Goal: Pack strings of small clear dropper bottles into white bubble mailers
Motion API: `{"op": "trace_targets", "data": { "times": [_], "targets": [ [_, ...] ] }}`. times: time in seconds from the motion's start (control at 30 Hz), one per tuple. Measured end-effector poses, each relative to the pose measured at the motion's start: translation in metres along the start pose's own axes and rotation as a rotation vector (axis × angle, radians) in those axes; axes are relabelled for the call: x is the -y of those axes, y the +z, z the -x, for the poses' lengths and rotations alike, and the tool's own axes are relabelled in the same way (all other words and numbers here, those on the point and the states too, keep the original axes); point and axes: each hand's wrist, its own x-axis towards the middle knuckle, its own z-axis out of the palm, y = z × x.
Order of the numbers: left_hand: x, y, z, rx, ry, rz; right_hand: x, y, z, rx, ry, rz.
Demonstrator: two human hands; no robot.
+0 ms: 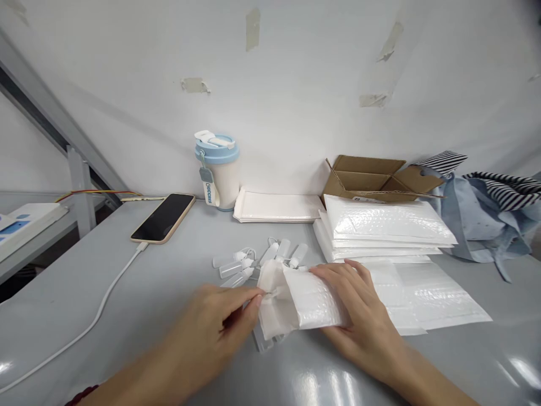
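My right hand [359,310] is wrapped round a small white bubble mailer [316,299], thumb below and fingers on top, and its mouth gapes toward the left. At that mouth, the thumb and forefinger of my left hand [222,324] are pinched together. A small pale thing shows just past those fingertips, but I cannot make out what it is. Behind and partly under the mailer lie several small clear plastic squeeze bottles [232,268] with white caps and thin loops.
A stack of white bubble mailers [389,223] lies at the right, before an open cardboard box [367,177]. More flat mailers [443,299] lie beside my right hand. A blue-lidded cup [222,175], a phone [163,219] on a white cable [103,301], and a blue cloth bag [477,217] stand around.
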Motion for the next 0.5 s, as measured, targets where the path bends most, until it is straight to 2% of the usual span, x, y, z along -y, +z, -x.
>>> {"op": "trace_targets", "data": {
  "times": [0.1,0.2,0.33,0.4,0.5],
  "targets": [
    [-0.007,-0.004,-0.001,0.066,-0.078,0.047,-0.001,-0.002,0.000,-0.013,0.019,-0.005],
    [-0.011,-0.008,-0.001,0.176,-0.246,0.168,-0.001,-0.002,-0.001,-0.024,0.019,-0.001],
    [-0.009,-0.012,-0.003,0.389,-0.432,0.325,-0.002,0.003,-0.001,-0.028,0.008,-0.006],
    [-0.007,-0.013,-0.004,0.516,-0.470,0.464,-0.001,0.004,0.000,-0.018,0.005,-0.011],
    [-0.006,-0.015,-0.006,0.635,-0.493,0.594,0.000,0.005,0.001,-0.019,-0.002,-0.017]
  ]
}}
